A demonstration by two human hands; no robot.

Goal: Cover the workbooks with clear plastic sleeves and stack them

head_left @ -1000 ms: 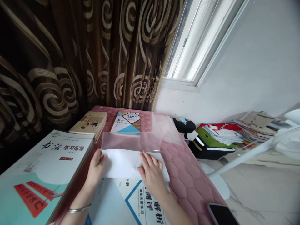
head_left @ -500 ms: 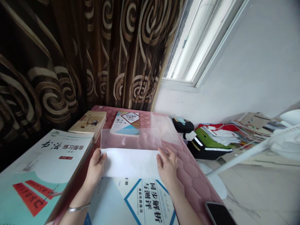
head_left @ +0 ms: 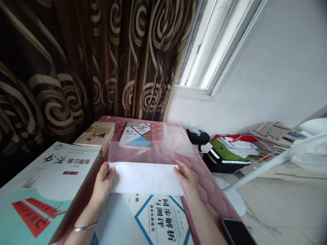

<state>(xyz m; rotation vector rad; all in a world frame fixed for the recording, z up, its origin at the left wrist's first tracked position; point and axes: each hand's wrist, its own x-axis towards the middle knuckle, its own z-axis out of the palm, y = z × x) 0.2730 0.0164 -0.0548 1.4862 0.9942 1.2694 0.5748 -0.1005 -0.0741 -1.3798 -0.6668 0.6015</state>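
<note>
Both my hands hold a clear plastic book cover [head_left: 143, 151] with a white band [head_left: 146, 178] along its near part. At the band's left edge, my left hand [head_left: 102, 182] pinches it, thumb on top; a silver bangle circles that wrist. My right hand [head_left: 188, 178] grips the right edge between thumb and fingers. Beneath the band lies a large pale blue-and-white workbook [head_left: 153, 221], its upper part covered by the band. Through the see-through part, the lower edge of a smaller maths workbook [head_left: 136, 132] shows further back.
A stack of books [head_left: 58, 183] fills the left side, with a tan book pile [head_left: 98, 134] behind it. Another clear sheet [head_left: 176, 137] lies at the back right. A phone [head_left: 237, 231] sits at the pink table cover's [head_left: 204, 183] right edge. Beyond stands a white fan [head_left: 265, 170].
My right hand has shifted rightward to the white band's right edge, and more of the band's right end now shows. My left hand keeps its pinch in nearly the same place.
</note>
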